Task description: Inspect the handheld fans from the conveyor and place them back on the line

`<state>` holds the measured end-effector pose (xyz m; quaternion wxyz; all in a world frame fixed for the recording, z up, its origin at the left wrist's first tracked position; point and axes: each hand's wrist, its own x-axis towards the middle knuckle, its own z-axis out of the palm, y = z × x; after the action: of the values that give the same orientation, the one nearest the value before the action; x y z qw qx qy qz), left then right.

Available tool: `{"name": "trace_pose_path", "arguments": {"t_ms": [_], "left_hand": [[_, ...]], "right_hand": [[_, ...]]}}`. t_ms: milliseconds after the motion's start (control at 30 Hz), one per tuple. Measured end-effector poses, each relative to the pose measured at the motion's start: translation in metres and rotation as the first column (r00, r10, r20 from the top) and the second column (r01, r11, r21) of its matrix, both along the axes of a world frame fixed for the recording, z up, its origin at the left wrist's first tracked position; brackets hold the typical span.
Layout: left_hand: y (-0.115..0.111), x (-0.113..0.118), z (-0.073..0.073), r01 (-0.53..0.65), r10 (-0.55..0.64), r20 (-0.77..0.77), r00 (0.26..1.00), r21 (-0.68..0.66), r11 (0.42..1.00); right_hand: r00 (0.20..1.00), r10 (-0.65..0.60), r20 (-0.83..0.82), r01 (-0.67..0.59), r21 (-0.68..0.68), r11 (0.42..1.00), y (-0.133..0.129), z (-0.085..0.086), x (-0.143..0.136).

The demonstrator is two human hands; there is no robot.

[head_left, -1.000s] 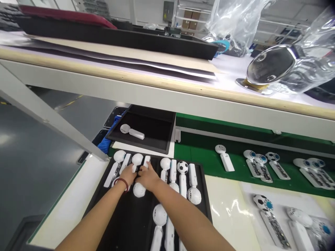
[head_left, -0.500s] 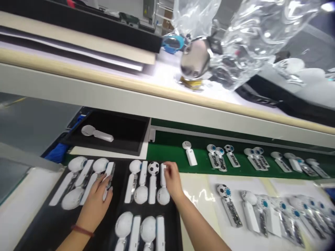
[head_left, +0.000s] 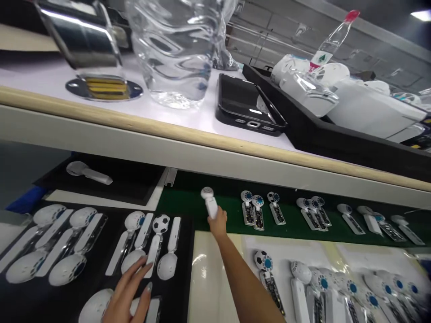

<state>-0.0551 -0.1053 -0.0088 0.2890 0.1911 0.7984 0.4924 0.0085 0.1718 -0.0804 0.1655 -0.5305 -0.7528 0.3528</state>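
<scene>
My right hand (head_left: 218, 222) is stretched out to the green belt (head_left: 188, 211), its fingers closed on the lower handle of a white handheld fan (head_left: 210, 202) with a round head. My left hand (head_left: 131, 291) is over the black foam tray (head_left: 182, 287) in front of me, fingers spread and apart. Its fingertips are close to the handle of a fan with a football-patterned head (head_left: 160, 224); whether they touch I cannot tell. More white fans (head_left: 167, 265) lie in the tray head to tail. My left hand partly hides the fans below it.
Open-backed fans with bare circuit boards (head_left: 258, 215) lie along the belt. More fans (head_left: 299, 287) crowd the white surface at right. A shelf (head_left: 215, 146) crosses above, bearing a phone (head_left: 251, 105), a clear plastic bottle (head_left: 178, 49) and a black bin (head_left: 323, 134). Another tray (head_left: 134, 184) holds one fan.
My right hand has gone from the tray to the belt and closed on the white fan there. My left hand has shifted nearer across the tray. The view has turned right.
</scene>
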Motion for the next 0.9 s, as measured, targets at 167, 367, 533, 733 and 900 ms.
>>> {"name": "trace_pose_path", "arguments": {"t_ms": [167,367,533,733,900], "left_hand": [[0.073,0.019,0.026,-0.305,0.027,0.675,0.738,0.296,0.905],[0.084,0.033,0.051,-0.536,0.151,0.843,0.516,0.180,0.825],[0.068,0.038,0.067,-0.520,0.242,0.870,0.429,0.019,0.854],[0.042,0.042,0.076,-0.568,0.278,0.864,0.419,0.011,0.823],[0.016,0.047,0.098,-0.626,0.211,0.894,0.395,0.094,0.774]], "right_hand": [[0.910,0.302,-0.283,-0.322,-0.024,0.946,-0.106,0.050,0.049],[0.992,-0.002,-0.129,0.007,0.033,0.999,-0.027,0.050,0.090],[0.970,-0.194,0.145,0.196,0.005,0.981,0.089,0.009,0.059],[0.973,-0.176,0.152,0.198,-0.144,0.970,0.097,0.004,0.036],[0.968,0.005,-0.250,-0.090,-0.330,0.940,0.020,0.034,0.047]]}}
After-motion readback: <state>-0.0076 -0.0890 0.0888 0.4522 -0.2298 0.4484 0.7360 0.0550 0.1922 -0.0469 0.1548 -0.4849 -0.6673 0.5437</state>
